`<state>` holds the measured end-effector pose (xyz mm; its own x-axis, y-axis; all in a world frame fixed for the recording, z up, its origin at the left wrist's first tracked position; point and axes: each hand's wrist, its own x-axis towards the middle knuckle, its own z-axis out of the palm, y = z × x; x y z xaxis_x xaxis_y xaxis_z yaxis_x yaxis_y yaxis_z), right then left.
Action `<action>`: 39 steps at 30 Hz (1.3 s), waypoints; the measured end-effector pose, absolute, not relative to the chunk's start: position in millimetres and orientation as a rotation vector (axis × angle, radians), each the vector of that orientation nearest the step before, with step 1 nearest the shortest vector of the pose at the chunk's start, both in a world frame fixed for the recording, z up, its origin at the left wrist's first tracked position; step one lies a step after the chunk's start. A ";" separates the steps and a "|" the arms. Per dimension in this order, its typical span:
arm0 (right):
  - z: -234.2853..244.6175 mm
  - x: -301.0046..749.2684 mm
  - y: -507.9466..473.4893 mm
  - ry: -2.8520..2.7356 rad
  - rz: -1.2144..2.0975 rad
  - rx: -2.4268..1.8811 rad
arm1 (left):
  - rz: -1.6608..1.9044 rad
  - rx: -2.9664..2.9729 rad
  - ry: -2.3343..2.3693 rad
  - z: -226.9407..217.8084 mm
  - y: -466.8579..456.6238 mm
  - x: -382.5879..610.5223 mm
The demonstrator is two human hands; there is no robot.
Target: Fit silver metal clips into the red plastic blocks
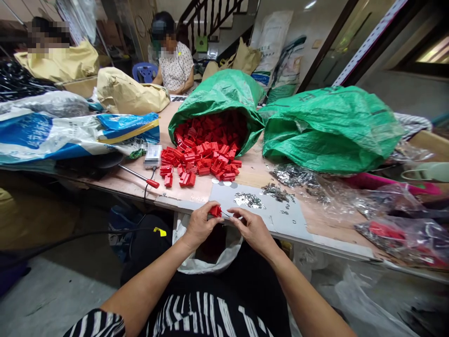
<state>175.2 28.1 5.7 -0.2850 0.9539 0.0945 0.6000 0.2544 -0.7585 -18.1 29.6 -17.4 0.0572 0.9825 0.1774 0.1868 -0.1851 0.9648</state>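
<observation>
Red plastic block (215, 211): one, small, held above the front edge of the bench, over an open white sack (229, 263).
Left hand (200, 225): closed on the block, thumb and fingers pinching it.
Right hand (250, 228): thumb and forefinger nearly together on a thin metallic piece (226, 214), which points towards the block; too small to identify.
Grey sheet (224, 193): flat on the bench (255, 161), just beyond the hands, bearing a pile of small shiny metal pieces (249, 200) and, beside it to the right, a darker metal heap (277, 192).
Loose red blocks (201, 161): many, spilling from the mouth of a green woven sack (222, 89) lying on its side.
Second green woven sack (326, 131): right of the first.
Red-handled tool (152, 183): metal shaft, left of the loose blocks.
Clear plastic bags (417, 234): far right, contents partly red.
Co-worker (175, 68): seated across the bench, in a spotted top.
</observation>
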 end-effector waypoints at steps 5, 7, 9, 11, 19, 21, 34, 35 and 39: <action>4.3 173.0 34.4 -2.056 0.767 -1.398 | 1.193 1.524 1.212 -19.9 39.2 -16.0; 3.7 173.0 35.9 -2.076 0.766 -1.403 | 1.183 1.530 1.205 -20.1 40.5 -15.9; 4.0 173.4 36.7 -2.098 0.771 -1.401 | 1.175 1.535 1.197 -19.7 40.9 -16.1; 4.8 174.1 37.1 -2.116 0.775 -1.388 | 1.169 1.535 1.189 -19.1 40.8 -16.4; 4.3 176.9 40.4 -2.144 0.769 -1.383 | 1.150 1.516 1.197 -16.4 40.6 -16.7; 3.5 177.2 41.2 -2.154 0.777 -1.390 | 1.142 1.521 1.208 -15.8 40.9 -16.4; 6.4 154.2 31.5 -2.193 0.621 -1.596 | 1.145 1.550 1.268 -17.3 38.0 -11.9; 6.4 154.3 30.9 -2.193 0.631 -1.600 | 1.150 1.550 1.264 -16.7 37.3 -11.5; 3.5 161.5 25.0 -2.131 0.733 -1.504 | 1.197 1.516 1.256 -11.5 30.1 -9.4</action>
